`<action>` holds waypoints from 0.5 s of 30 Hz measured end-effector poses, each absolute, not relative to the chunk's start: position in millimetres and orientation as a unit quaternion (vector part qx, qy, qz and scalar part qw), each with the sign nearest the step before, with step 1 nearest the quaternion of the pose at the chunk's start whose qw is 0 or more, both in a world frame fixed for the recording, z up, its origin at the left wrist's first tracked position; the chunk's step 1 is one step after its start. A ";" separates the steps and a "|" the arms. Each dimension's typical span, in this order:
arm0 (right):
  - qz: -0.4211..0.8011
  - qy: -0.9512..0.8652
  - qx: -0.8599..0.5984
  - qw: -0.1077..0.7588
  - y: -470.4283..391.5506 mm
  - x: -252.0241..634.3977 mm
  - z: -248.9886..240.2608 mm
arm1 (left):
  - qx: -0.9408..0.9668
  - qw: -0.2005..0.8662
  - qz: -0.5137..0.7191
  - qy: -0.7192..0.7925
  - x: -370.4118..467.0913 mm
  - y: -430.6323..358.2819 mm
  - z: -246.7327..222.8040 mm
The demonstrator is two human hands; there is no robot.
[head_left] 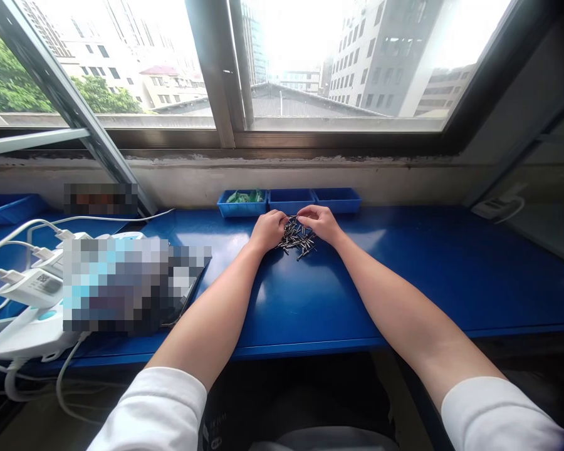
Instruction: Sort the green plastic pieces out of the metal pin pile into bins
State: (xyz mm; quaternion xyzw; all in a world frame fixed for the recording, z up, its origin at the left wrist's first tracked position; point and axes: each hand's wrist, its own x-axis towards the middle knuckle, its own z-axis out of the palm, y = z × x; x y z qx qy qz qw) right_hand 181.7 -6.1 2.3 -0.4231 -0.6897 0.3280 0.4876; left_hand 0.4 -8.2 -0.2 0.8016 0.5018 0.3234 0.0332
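Note:
A loose pile of thin dark screws (299, 240) lies on the blue tabletop, between my two hands. My left hand (269, 230) is at the pile's left edge, its fingers curled together and touching the far side of the pile. From the right, my right hand (321, 223) reaches over the pile's far edge with thumb and fingers pinched together. Whatever is between the fingertips of either hand is too small and too hidden to make out. Just beyond the hands stand blue bins, a left one (242, 203) with green material inside, a middle one (291, 200) and a right one (337, 200).
On the left, a white power strip (32, 332) with plugged-in chargers and cables sits beside a blurred-out object (122, 285). Another blue bin (12, 208) is at the far left. A metal frame post (82, 119) slants in front of the window, above the back wall.

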 end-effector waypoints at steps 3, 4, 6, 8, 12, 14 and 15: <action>0.356 -0.677 -0.418 0.491 -9.4 180.9 5.2 | 0.807 0.030 0.329 0.490 0.7 -7.7 -1.3; 0.363 -0.673 -0.419 0.490 -10.4 180.5 6.0 | 0.808 0.030 0.328 0.489 0.9 -7.6 -1.5; 0.371 -0.669 -0.423 0.485 -11.6 179.8 6.7 | 0.807 0.030 0.321 0.495 1.4 -7.8 -1.7; 0.364 -0.671 -0.429 0.482 -10.9 180.0 6.1 | 0.803 0.028 0.316 0.504 1.8 -7.9 -1.8; 0.240 -0.687 -0.481 0.488 -4.5 184.6 3.1 | 0.789 0.020 0.318 0.525 1.2 -6.0 -3.0; 0.128 -0.683 -0.548 0.466 -0.6 188.9 2.3 | 0.782 0.019 0.313 0.539 0.2 -4.3 -4.4; 0.074 -0.677 -0.584 0.442 1.1 191.3 2.1 | 0.780 0.020 0.308 0.544 -0.4 -3.5 -5.1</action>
